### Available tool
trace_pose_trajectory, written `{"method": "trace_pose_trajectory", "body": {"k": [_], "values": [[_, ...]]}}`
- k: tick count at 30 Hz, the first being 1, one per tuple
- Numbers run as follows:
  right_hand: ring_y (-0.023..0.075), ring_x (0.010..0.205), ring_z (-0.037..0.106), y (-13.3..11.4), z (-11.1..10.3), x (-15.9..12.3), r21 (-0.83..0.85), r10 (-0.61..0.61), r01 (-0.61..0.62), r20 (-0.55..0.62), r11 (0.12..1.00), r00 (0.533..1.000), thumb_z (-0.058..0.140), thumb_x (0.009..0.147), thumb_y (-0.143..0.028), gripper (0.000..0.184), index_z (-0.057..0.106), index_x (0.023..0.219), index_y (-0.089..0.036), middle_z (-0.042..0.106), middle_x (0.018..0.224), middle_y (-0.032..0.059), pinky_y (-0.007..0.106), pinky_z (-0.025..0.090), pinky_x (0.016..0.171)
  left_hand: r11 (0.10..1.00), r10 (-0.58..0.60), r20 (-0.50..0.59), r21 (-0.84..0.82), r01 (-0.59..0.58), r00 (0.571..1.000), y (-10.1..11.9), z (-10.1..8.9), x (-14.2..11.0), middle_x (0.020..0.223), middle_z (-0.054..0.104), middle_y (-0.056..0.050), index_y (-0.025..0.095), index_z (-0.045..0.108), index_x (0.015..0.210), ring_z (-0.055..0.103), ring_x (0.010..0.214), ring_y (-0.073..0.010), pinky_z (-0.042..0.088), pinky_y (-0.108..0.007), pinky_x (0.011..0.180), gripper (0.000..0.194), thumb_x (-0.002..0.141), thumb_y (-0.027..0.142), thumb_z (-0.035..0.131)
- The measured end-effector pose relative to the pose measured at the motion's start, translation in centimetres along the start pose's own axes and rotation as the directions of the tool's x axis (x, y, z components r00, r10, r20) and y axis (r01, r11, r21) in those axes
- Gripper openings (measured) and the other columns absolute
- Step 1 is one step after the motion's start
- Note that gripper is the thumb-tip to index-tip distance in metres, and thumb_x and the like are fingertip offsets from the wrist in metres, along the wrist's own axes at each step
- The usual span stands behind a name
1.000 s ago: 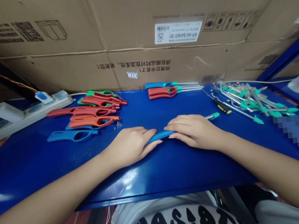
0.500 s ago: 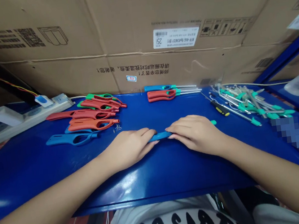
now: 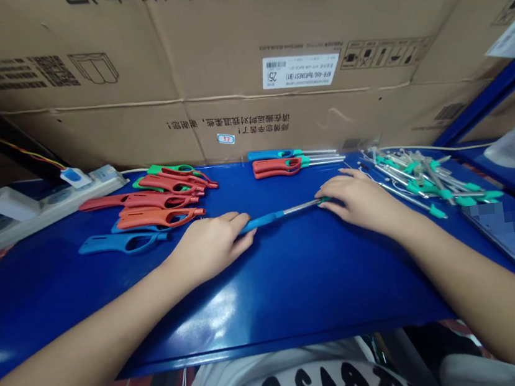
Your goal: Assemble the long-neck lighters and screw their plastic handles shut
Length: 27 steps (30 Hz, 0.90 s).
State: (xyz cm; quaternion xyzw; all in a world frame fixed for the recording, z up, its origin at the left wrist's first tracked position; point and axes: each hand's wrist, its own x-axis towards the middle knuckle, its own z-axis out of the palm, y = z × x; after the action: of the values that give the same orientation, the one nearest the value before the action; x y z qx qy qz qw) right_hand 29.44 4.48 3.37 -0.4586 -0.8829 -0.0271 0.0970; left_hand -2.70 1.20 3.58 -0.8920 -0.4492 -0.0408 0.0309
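Note:
My left hand [image 3: 211,242] is closed around a blue lighter handle [image 3: 263,221], whose narrow end sticks out to the right. At that end a silver metal tube [image 3: 302,207] meets it; how deep the tube sits inside I cannot tell. My right hand [image 3: 364,203] pinches the tube's far end, where a bit of green plastic [image 3: 324,199] shows between the fingers. To the left lie loose handles: a blue one [image 3: 123,242], an orange one [image 3: 148,218], several red ones [image 3: 159,199] and green ones [image 3: 154,169]. A heap of metal tubes with green triggers [image 3: 425,182] lies on the right.
Lighters with tubes fitted, red [image 3: 275,167] and blue [image 3: 269,154], lie at the back of the blue table [image 3: 235,321]. A power strip [image 3: 52,205] runs along the left. Behind stands a large cardboard box [image 3: 224,72]. A dark-edged, pixelated flat object [image 3: 502,238] lies at right.
My right hand has moved right and slightly up, away from my left hand. The silver tube now shows between them. My left hand has shifted slightly left with the blue handle.

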Motion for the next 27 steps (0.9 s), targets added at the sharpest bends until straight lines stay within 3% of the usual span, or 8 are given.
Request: {"method": "trace_pose_trajectory", "body": {"k": [3,8,13,18,22,27], "values": [[0.025,0.106,0.069,-1.2,-0.1,0.2,0.131,-0.08,0.081,-0.009,0.988,0.997,0.057,0.098,-0.026,0.018,0.072,0.107,-0.02,0.076,0.109,0.0072,0.057,0.03,0.116,1.0,0.027,-0.001,-0.016,-0.027,1.0,0.2,0.1,-0.1,0.099,0.072,-0.004,0.02,0.065,0.112,0.072,0.077,-0.0233,0.048,-0.031,0.062,0.027,0.103,0.037,0.046],[0.0222,0.103,0.068,-4.1,0.5,0.2,0.337,-0.233,0.221,-0.005,0.915,0.972,0.049,0.103,-0.031,0.028,0.07,0.119,-0.021,0.076,0.111,0.0069,0.048,0.038,0.111,0.992,0.124,-0.038,-0.018,-0.125,0.991,0.8,0.4,-0.4,0.102,0.072,-0.003,0.023,0.063,0.123,0.072,0.088,-0.0238,0.052,-0.031,0.068,0.027,0.1,0.035,0.054],[0.0235,0.106,0.067,-4.1,0.4,0.0,0.248,-0.219,0.224,-0.048,0.942,0.975,0.057,0.1,-0.035,0.035,0.064,0.129,-0.017,0.074,0.118,0.01,0.048,0.035,0.113,0.99,0.14,-0.111,0.005,-0.14,0.984,0.6,0.7,-0.4,0.104,0.071,-0.004,0.022,0.062,0.127,0.072,0.091,-0.0244,0.053,-0.032,0.067,0.031,0.099,0.033,0.058],[0.0206,0.094,0.066,-3.6,-0.3,0.2,0.131,-0.282,0.295,-0.109,0.947,0.953,0.057,0.1,-0.034,0.02,0.07,0.104,-0.018,0.074,0.099,0.0051,0.045,0.035,0.109,0.989,0.131,-0.165,-0.049,-0.141,0.978,0.6,0.7,-0.4,0.099,0.072,-0.003,0.021,0.064,0.125,0.072,0.079,-0.0221,0.051,-0.031,0.061,0.03,0.099,0.034,0.056],[0.0204,0.087,0.063,-4.8,0.2,0.3,0.001,-0.404,0.409,-0.152,0.912,0.902,0.049,0.103,-0.028,0.025,0.069,0.101,-0.014,0.073,0.093,0.0068,0.041,0.04,0.099,0.98,0.16,-0.196,-0.087,-0.18,0.967,1.0,1.1,-0.7,0.094,0.073,-0.003,0.019,0.067,0.119,0.071,0.073,-0.0214,0.05,-0.031,0.059,0.027,0.099,0.033,0.055],[0.0208,0.079,0.06,-5.5,0.9,0.3,-0.11,-0.432,0.418,-0.177,0.902,0.884,0.047,0.104,-0.025,0.029,0.07,0.092,-0.012,0.072,0.085,0.0086,0.039,0.041,0.088,0.967,0.14,-0.223,-0.177,-0.182,0.965,1.4,1.4,-0.9,0.089,0.073,-0.004,0.016,0.069,0.11,0.07,0.069,-0.0201,0.049,-0.029,0.06,0.024,0.099,0.031,0.055]]}}
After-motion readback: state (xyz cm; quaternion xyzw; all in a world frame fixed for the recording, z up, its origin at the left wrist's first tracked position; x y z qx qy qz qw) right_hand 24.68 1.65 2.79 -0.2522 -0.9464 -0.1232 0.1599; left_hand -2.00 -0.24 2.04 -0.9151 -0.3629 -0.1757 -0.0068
